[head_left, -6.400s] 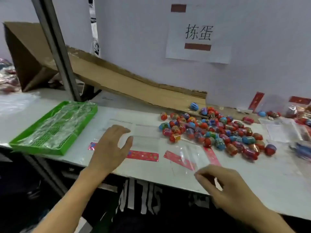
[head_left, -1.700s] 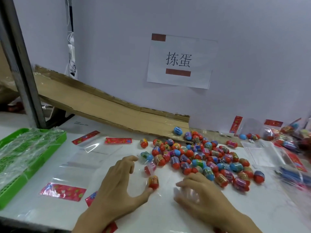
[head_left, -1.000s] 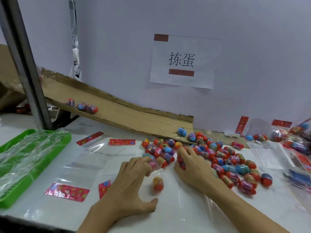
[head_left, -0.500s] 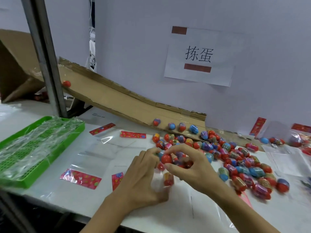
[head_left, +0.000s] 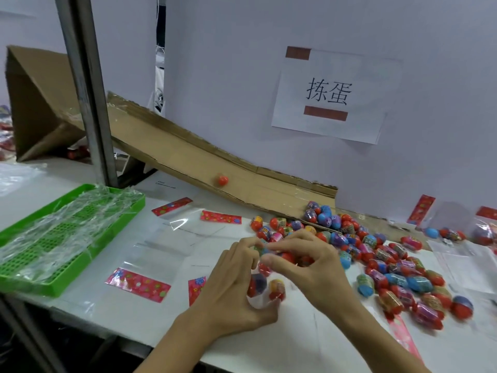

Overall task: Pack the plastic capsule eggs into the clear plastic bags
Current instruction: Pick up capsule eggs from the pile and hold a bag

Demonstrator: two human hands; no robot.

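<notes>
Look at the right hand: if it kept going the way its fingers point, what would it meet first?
Probably the left hand, which holds the bag: the right hand points left and their fingertips nearly touch.

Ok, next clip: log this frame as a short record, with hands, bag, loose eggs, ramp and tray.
left hand: grips the clear bag from below
right hand: fingers pinch an egg at the bag's mouth
bag contents: at least two eggs
loose eggs: pile on the table, right of the hands
cardboard ramp: one red egg on it
green tray: left, holds clear plastic
</notes>
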